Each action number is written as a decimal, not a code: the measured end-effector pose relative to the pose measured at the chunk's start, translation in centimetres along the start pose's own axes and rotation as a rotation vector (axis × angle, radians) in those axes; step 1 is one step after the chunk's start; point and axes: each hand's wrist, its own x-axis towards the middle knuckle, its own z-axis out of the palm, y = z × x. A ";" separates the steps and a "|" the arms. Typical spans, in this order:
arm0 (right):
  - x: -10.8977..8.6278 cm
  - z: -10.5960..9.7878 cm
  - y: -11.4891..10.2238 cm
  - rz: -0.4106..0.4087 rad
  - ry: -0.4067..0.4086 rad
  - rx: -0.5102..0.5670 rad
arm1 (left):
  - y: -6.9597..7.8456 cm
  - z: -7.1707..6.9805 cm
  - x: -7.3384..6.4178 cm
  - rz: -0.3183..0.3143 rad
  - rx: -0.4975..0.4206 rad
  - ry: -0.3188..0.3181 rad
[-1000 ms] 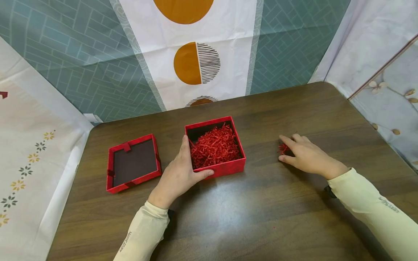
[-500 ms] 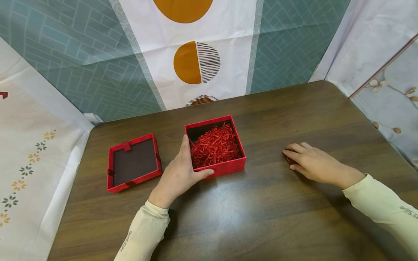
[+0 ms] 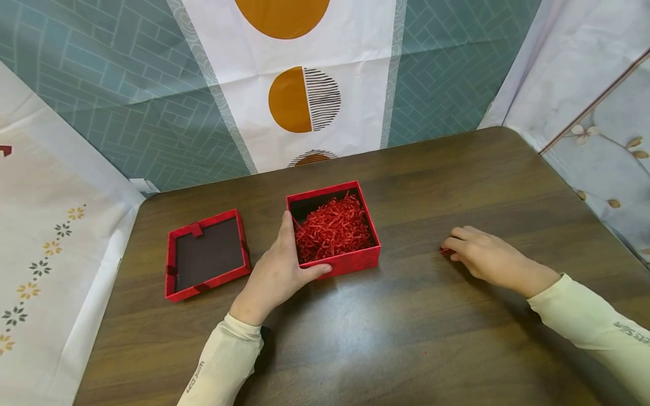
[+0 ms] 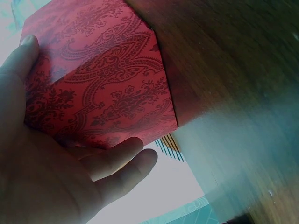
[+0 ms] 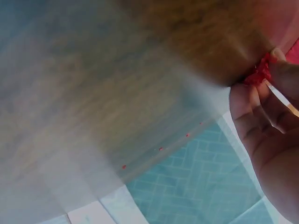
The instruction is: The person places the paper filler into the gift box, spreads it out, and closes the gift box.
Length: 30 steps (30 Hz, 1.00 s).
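A red gift box (image 3: 358,260) stands uncovered in the middle of the table, with red shredded paper (image 3: 335,230) heaped inside. My left hand (image 3: 274,282) holds its near left corner, thumb along the front wall and fingers along the left side. In the left wrist view, the box's patterned wall (image 4: 103,74) fills the space beside the thumb. To the right, apart from the box, my right hand (image 3: 490,258) pinches a small tuft of red paper shreds (image 5: 259,73) between thumb and fingers, low at the tabletop.
The red box lid (image 3: 209,251) lies inside-up on the table (image 3: 376,349), left of the box. Tiny red scraps (image 5: 161,149) dot the tabletop. A patterned cloth (image 3: 350,51) hangs behind the far edge, with pale cloths at both sides.
My right hand has drawn its fingers together, gathering the loose paper shreds into a pinch, and shifted slightly toward me. The left hand, box and lid have stayed put.
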 end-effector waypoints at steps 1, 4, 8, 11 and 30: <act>0.1 0.0 0.0 -0.003 0.003 0.000 | 0.0 0.0 0.0 0.000 -0.002 0.002; 0.4 0.0 0.1 -0.009 0.013 0.002 | 0.0 -0.1 0.1 0.005 -0.010 0.006; 0.7 0.1 0.1 -0.001 0.016 0.030 | 0.0 0.0 0.0 -0.002 -0.024 0.004; 0.9 0.1 0.2 0.023 -0.003 0.065 | 0.0 0.1 -0.1 -0.005 -0.035 -0.002; 7.6 -3.6 0.7 0.242 0.154 0.176 | -0.1 0.1 -0.2 0.003 -0.051 -0.014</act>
